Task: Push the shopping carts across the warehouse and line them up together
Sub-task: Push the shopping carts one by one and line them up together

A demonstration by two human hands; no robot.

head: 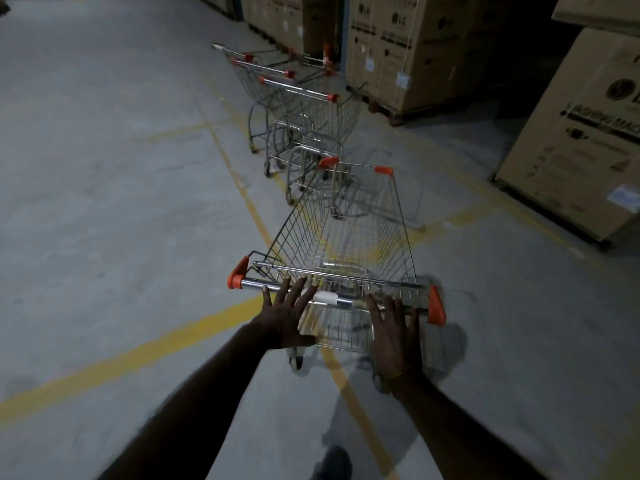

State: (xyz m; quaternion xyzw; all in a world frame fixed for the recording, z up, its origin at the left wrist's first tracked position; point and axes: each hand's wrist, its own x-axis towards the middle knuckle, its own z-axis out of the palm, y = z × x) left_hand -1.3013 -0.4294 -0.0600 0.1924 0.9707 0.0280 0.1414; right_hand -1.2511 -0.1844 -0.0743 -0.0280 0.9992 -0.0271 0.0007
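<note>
- Several tall cardboard boxes (pixel 401 53) stand along the far right of the warehouse; the "LG" logo can be read on the ones at the back, with dark printed bands under it too small to make out.
- The nearest box (pixel 581 133), at the right edge, carries a round logo and a dark strip reading roughly "WASHING MAC…", cut off by the frame; smaller print and a pale sticker below it are not legible.
- The back boxes sit on a dark pallet (pixel 408 116) at floor level.
- The floor (pixel 104 168) is grey concrete, dimly lit, crossed by worn yellow painted lines (pixel 138 351) that meet under the near cart.
- The near shopping cart (pixel 343 244), wire mesh with orange corner caps, stands directly ahead of the person, its chrome handle bar (pixel 332 297) closest to the camera and its front end pointing at the nested row.
- The left hand (pixel 289 315) lies flat with fingers spread and straight, touching the handle bar left of its white middle sleeve.
- The right hand (pixel 394 336) is likewise flat and splayed, fingertips at the bar near its right orange cap; neither hand grips.
- The row of carts (pixel 301 109), nested together, stands beyond, beside the stacked boxes.
</note>
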